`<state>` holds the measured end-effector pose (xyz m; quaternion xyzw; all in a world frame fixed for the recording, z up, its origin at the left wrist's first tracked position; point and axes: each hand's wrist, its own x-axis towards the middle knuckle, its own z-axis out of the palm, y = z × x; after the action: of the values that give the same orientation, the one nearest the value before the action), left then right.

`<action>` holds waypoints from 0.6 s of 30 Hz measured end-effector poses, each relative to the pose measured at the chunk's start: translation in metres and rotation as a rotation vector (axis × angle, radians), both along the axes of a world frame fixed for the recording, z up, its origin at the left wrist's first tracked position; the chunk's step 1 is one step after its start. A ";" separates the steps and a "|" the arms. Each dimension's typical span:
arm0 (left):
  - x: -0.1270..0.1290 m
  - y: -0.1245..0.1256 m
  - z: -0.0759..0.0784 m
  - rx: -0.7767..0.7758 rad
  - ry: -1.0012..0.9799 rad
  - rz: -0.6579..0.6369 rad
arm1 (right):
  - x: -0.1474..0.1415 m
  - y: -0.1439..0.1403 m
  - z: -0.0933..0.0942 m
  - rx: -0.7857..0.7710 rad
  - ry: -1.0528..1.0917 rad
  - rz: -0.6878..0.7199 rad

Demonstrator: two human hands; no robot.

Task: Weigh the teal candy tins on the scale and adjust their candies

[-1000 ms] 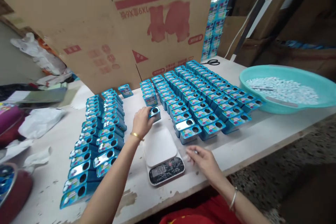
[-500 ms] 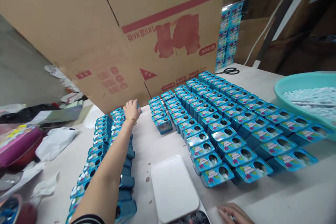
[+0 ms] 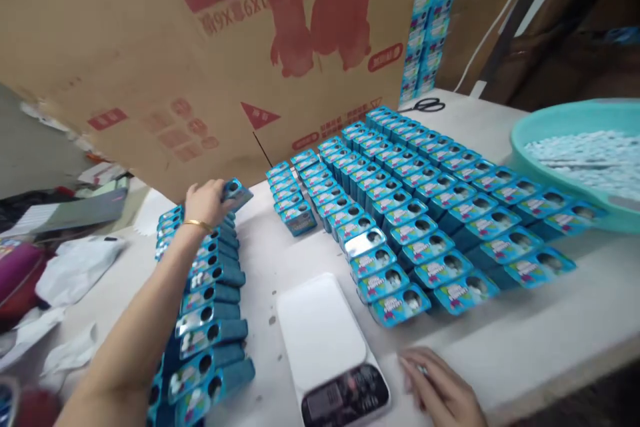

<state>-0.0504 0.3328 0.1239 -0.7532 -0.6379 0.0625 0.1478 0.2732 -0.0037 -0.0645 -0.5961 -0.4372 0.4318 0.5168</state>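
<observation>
Head view: left hand [image 3: 206,200] pinching blue tin [image 3: 236,192] at far end of left rows [image 3: 210,293].
Right hand [image 3: 440,390] flat near scale [image 3: 330,353], fingers loosely spread; risk of nudging neighbouring tins, toppling row.

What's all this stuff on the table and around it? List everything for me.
small tins: many, blue with round holes in their lids, in rows right of centre on the table
more tins: two long rows, blue, at the left
single tin: one, blue, at the far end of the left rows, held
kitchen scale: one, white with dark display, near edge
basin: one, teal, holding small white pieces, far right
scissors: one pair, black, far end of table
cardboard box: one, brown with red print, behind the tins
table: one, white
left hand: grips the single tin; gold bracelet on the wrist
right hand: resting on the table beside the scale
</observation>
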 end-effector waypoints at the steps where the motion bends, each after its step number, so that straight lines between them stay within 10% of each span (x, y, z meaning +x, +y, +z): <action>1: 0.007 -0.025 0.010 -0.010 -0.006 -0.038 | 0.003 0.000 0.005 -0.006 0.001 0.043; 5: 0.052 -0.133 0.028 -0.111 -0.058 -0.345 | 0.010 -0.002 0.011 -0.050 0.012 0.107; 9: 0.094 -0.212 0.005 -0.294 -0.148 -0.489 | 0.010 -0.006 0.004 -0.088 0.095 0.088; 18: 0.093 -0.263 -0.029 -0.026 -0.374 -0.445 | 0.016 -0.008 0.003 -0.139 0.213 0.065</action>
<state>0.0426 0.0698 0.0945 -0.8750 -0.4722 -0.1035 0.0281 0.2890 -0.0114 -0.0610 -0.5669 -0.3680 0.5385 0.5032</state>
